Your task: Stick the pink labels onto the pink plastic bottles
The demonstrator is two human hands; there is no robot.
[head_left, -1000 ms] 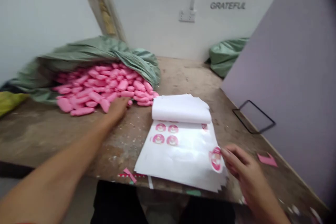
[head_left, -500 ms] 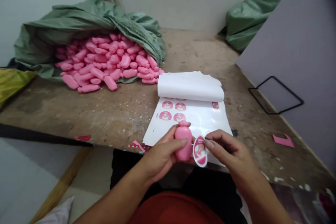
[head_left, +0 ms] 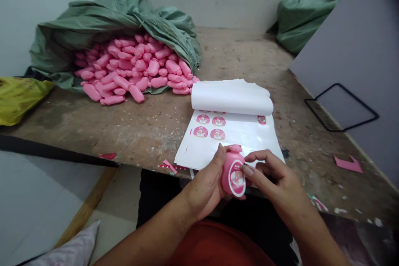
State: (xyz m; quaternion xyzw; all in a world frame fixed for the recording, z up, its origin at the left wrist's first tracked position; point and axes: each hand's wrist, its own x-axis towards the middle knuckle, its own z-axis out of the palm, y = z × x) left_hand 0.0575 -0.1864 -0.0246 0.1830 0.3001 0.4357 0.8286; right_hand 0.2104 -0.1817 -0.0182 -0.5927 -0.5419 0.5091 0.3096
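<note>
My left hand grips a small pink bottle upright over the table's front edge. An oval pink-and-white sticker lies on the bottle's front. My right hand has its fingers curled, with the thumb pressed on the sticker's right side. Just behind the hands lies a stack of white sticker sheets, its top sheets rolled back, with several round pink stickers showing. Farther left, a heap of pink bottles spills out of a green sack.
The worn wooden table carries pink scraps near its right side. A grey board with a black wire frame stands at the right. A second green sack sits at the back right, a yellow bag at the left.
My left hand took a pink bottle from the heap and brought it to the front edge. My right hand lifted a sticker off the sheet and laid it on the bottle.
</note>
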